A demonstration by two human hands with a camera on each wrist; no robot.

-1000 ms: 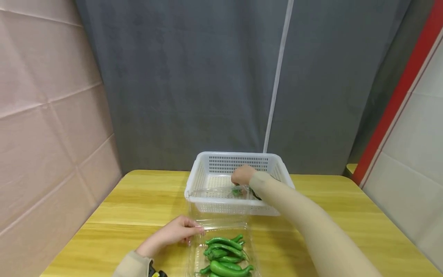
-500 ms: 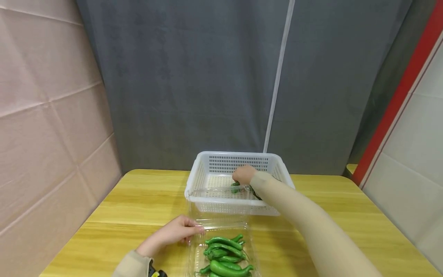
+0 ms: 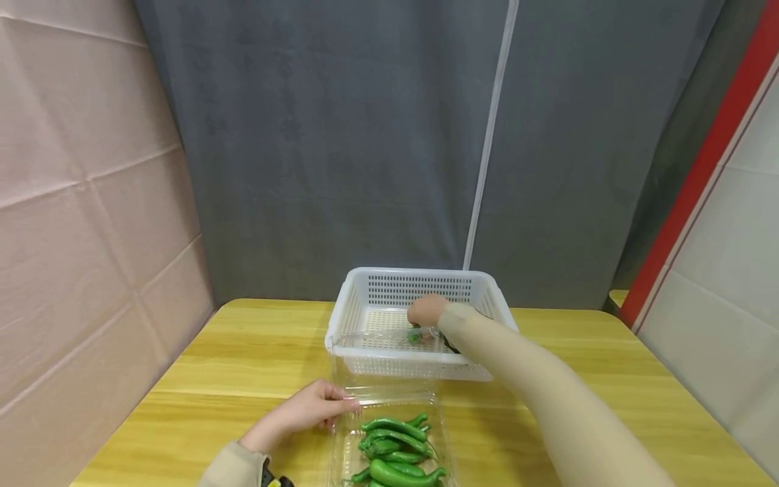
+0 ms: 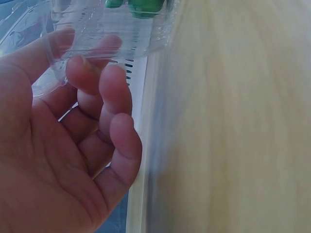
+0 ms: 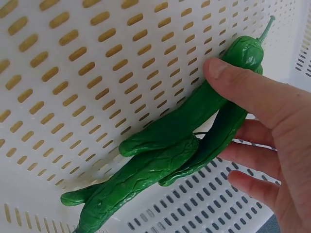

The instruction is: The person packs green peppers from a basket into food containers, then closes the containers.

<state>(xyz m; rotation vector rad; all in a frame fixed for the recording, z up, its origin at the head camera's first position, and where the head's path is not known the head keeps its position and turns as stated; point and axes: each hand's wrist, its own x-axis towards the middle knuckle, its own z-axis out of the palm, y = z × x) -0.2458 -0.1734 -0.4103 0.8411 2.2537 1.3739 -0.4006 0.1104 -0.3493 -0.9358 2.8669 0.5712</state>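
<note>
My left hand pinches the left edge of a clear plastic clamshell box, whose lid lies open toward the basket. Several green peppers are heaped in the box. Reaching into the white slotted basket, my right hand grips green peppers; the head view hides most of them. The right wrist view shows the thumb over one long pepper, with a second pepper beneath it and the other fingers behind. More green peppers lie against these, lower in the basket.
The clear lid overlaps the basket's near wall in the head view. Box and basket stand on a wood-grain table. A dark grey curtain hangs behind, with pale panels on both sides.
Inside the basket, my right hand shifts only slightly; more green showed below it half a second ago than now. My left hand and the box stay in place.
</note>
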